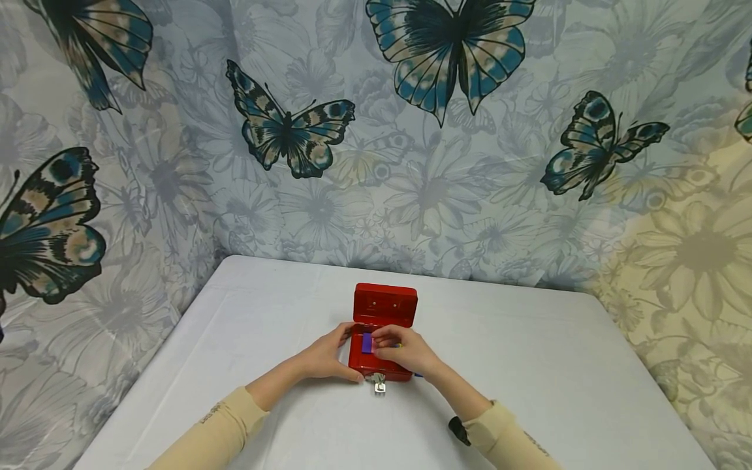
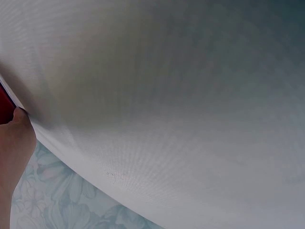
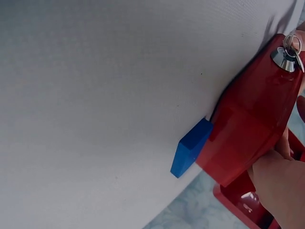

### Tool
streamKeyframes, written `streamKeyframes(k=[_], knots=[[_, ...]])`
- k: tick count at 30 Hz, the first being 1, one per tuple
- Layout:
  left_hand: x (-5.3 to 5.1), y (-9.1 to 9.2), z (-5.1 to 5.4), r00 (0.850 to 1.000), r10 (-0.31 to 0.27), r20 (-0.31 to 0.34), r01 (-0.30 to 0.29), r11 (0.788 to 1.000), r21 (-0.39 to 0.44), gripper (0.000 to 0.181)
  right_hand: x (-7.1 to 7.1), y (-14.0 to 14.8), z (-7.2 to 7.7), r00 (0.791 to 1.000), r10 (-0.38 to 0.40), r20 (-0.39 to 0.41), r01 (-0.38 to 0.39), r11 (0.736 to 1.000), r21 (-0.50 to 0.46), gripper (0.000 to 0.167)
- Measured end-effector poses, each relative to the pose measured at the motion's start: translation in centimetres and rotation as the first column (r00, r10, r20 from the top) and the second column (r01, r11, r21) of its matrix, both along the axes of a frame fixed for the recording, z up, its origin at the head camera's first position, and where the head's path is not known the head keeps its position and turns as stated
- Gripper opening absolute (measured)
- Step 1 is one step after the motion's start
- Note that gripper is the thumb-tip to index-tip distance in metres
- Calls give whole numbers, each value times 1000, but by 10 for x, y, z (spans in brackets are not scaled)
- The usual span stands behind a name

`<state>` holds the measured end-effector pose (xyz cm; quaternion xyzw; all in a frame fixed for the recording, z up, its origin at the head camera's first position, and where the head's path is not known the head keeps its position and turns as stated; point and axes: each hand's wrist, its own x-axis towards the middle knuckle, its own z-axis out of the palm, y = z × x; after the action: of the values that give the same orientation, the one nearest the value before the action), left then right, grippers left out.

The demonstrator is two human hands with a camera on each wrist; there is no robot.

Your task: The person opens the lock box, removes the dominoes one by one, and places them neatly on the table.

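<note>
A red metal cash box (image 1: 357, 365) stands on the table, its lid (image 1: 385, 305) raised at the back. Keys on a ring (image 3: 291, 45) hang from the lock at its front. My left hand (image 1: 320, 356) holds the box by its left side, thumb near the front corner and fingers further back. Inside, my right hand (image 1: 405, 349) pinches a purple block (image 1: 367, 343) near the left of the box; its fingertips are mostly hidden in the right wrist view. Just outside the right wall, a blue block (image 3: 191, 149) lies on the table, largely hidden in the head view.
A white cloth covers the table (image 1: 282, 300) on both sides of the box. Beside the right cuff is a small dark object (image 1: 459, 431). Behind the table hangs a butterfly-patterned backdrop (image 1: 399, 215).
</note>
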<state>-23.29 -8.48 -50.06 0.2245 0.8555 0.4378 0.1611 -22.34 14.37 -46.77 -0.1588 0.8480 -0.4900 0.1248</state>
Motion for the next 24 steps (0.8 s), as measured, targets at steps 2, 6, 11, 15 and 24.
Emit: streamKeyframes(k=[2,6,11,15,24], knots=[[0,0,0,1000,-1,-1,1,1000,-4,106,0,-2,-1,1000,18,-24,-18,1000,8,30],[1,0,1,1000,-4,-4,4,1000,-8,106,-1,-5,-3,996,55,-73,-53,998,30,29],[1,-1,1,1000,-11,-16,11,1000,-6,105,-2,-9,-5,991,79,-108,-73,996,59,31],[0,-1,0,1000,-13,-19,13,1000,1,105,-3,-12,-4,989,86,-117,-77,994,78,33],[-1,-1,0,1000,-15,-14,15,1000,4,105,-4,-14,-6,988,108,-114,-96,990,106,34]])
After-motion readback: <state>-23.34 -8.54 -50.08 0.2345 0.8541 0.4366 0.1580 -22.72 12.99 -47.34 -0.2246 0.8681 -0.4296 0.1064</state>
